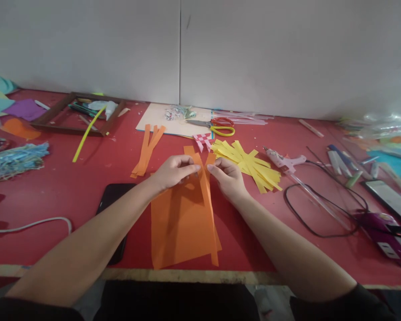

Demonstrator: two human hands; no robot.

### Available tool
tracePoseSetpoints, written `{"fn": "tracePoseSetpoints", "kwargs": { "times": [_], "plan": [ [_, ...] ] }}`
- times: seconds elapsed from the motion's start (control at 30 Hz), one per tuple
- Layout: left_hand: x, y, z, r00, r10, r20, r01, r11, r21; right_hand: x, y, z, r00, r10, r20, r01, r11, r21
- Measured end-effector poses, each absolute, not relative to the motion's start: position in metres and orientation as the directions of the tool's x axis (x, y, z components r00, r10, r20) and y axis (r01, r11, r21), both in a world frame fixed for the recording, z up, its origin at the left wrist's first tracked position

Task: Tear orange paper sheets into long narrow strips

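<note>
Between thumb and fingers my left hand (177, 171) pinches an orange paper strip (204, 185) near its top. My right hand (227, 177) is closed on the top of another orange strip (210, 158) just beside it, and the strips run down close together. Beneath them a larger orange paper sheet (177, 227) lies on the red table. More cut orange strips (149, 149) rest beyond my left hand, and a pile of yellow paper strips (249, 164) lies beyond my right. A small pink woven paper piece (202, 141) sits just past my hands.
Scissors (217, 125) lie on a cream board (153, 118) at the back. To the right are a pink glue gun (284, 159) and its looped black cord (289, 205). A black phone (112, 194) is partly under my left forearm. A brown frame (68, 130) stands back left.
</note>
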State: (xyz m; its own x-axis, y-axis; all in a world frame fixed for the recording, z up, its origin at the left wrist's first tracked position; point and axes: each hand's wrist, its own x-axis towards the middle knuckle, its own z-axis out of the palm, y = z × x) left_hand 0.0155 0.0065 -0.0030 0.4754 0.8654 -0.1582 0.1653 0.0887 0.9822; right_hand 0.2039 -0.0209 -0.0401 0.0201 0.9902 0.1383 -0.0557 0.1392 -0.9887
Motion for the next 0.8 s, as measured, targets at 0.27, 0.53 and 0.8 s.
{"fn": "tracePoseSetpoints", "kwargs": {
  "times": [0.27, 0.53, 0.8],
  "plan": [
    [0.0185, 0.0039, -0.0026, 0.562, 0.802, -0.201, 0.237, 0.077, 0.969, 0.2036, -0.0203, -0.0385, 0.052, 0.996, 0.076, -0.044, 0.078, -0.996],
    [0.0168, 0.0075, -0.0100, 0.531, 0.834, -0.153, 0.160, 0.079, 0.984, 0.2033, -0.0221, -0.0411, -0.075, 0.996, 0.046, -0.113, 0.038, -0.993],
    [0.0177, 0.0075, -0.0109, 0.523, 0.837, -0.159, 0.114, 0.116, 0.987, 0.2032, -0.0212, -0.0407, -0.006, 0.990, 0.141, 0.018, 0.142, -0.990]
  ]
}}
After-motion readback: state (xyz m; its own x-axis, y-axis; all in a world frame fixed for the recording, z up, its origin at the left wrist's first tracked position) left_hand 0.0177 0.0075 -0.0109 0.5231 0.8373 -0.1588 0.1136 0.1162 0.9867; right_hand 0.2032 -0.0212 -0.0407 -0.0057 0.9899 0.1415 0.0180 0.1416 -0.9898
